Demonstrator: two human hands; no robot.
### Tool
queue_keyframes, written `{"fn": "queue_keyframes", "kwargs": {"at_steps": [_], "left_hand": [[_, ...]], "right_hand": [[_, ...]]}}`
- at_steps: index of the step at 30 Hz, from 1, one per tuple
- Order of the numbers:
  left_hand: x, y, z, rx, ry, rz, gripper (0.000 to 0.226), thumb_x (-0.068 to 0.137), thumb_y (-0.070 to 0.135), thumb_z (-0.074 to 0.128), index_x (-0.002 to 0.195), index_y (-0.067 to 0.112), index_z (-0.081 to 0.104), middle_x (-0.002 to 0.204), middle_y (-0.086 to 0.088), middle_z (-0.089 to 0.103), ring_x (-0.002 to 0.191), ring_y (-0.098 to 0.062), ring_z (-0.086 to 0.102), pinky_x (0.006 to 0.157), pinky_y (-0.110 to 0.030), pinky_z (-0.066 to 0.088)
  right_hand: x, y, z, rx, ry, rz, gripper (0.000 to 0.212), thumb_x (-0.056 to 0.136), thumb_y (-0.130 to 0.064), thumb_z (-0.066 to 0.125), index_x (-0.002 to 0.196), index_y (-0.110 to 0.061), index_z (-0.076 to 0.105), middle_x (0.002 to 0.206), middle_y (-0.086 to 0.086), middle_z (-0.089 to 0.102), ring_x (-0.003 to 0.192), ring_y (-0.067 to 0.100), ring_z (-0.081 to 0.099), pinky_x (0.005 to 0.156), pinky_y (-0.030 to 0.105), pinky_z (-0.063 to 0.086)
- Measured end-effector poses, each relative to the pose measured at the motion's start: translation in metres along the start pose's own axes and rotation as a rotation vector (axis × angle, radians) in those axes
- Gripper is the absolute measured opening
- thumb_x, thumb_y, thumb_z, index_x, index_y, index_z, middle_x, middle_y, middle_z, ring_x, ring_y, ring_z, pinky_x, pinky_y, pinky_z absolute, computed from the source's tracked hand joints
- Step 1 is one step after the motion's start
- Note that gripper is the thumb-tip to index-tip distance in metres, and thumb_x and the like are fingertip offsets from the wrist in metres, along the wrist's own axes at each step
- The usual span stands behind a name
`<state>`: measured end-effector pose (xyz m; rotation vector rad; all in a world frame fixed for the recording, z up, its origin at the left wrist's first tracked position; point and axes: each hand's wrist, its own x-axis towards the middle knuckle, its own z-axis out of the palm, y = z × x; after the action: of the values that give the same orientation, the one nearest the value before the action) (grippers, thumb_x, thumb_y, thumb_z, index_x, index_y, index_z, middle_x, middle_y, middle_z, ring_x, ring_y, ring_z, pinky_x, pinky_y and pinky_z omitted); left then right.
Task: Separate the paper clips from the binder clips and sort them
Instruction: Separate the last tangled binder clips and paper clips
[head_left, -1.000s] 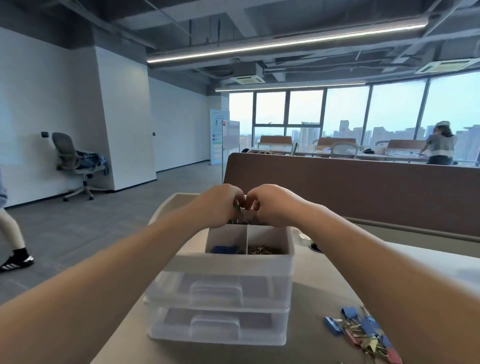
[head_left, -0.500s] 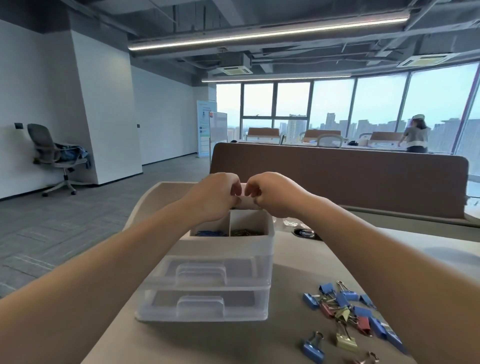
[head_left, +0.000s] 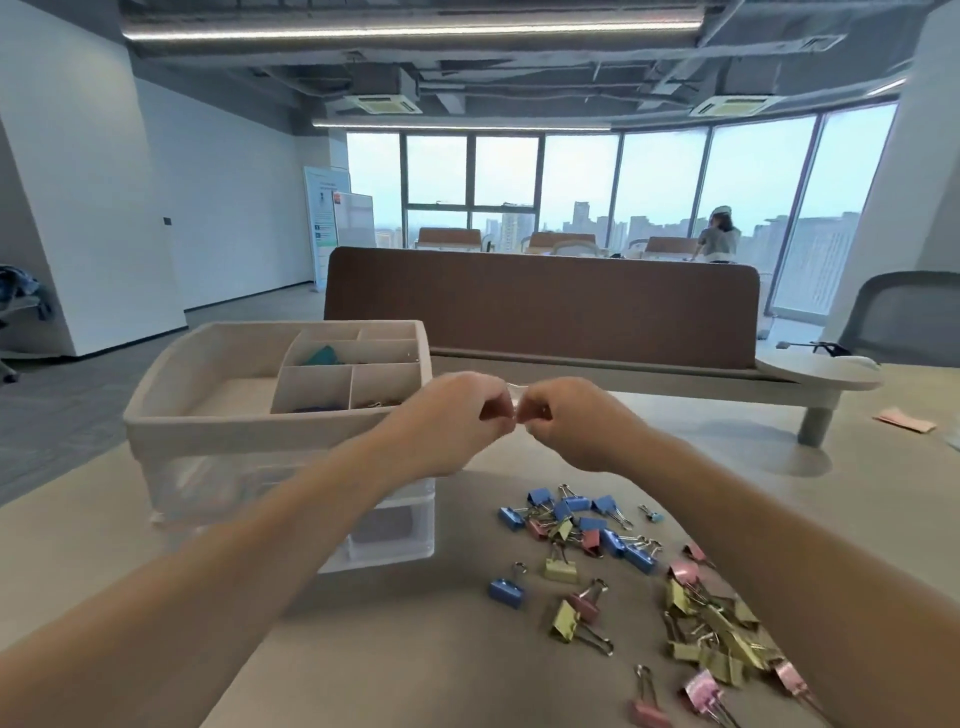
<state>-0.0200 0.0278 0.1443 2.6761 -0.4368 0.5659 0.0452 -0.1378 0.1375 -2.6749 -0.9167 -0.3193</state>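
My left hand (head_left: 457, 415) and my right hand (head_left: 566, 421) meet fingertip to fingertip above the table, both pinching one small pale clip (head_left: 517, 387), too blurred to tell its kind. Left of them stands a white desk organizer (head_left: 208, 421) with a divided top tray above clear drawers. Blue binder clips (head_left: 317, 408) lie in one front compartment, paper clips (head_left: 376, 402) in the one beside it, and a teal item (head_left: 324, 355) in a rear one. A loose pile of blue, pink and yellow binder clips (head_left: 623, 566) is spread on the table below my right forearm.
A brown partition (head_left: 545, 312) runs across the desk's far side. A grey office chair (head_left: 909, 317) stands at the right, and a pink paper (head_left: 906, 420) lies on the table there. Another person stands far off by the windows.
My hands came back from over the organizer tray toward me and to the right, still pinched together. The view swung right and down, bringing the whole clip pile into sight.
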Motion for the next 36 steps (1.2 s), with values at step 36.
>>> {"fn": "queue_keyframes", "kwargs": {"at_steps": [36], "left_hand": [[-0.018, -0.001, 0.137, -0.039, -0.396, -0.072, 0.019, 0.101, 0.03, 0.044, 0.113, 0.018, 0.052, 0.094, -0.003, 0.06, 0.082, -0.019, 0.056, 0.072, -0.036, 0.047]], "right_hand": [[-0.046, 0.075, 0.088, 0.076, -0.017, 0.184, 0.011, 0.095, -0.023, 0.058, 0.098, -0.018, 0.067, 0.094, 0.0, 0.066, 0.084, 0.018, 0.061, 0.078, 0.035, 0.052]]}}
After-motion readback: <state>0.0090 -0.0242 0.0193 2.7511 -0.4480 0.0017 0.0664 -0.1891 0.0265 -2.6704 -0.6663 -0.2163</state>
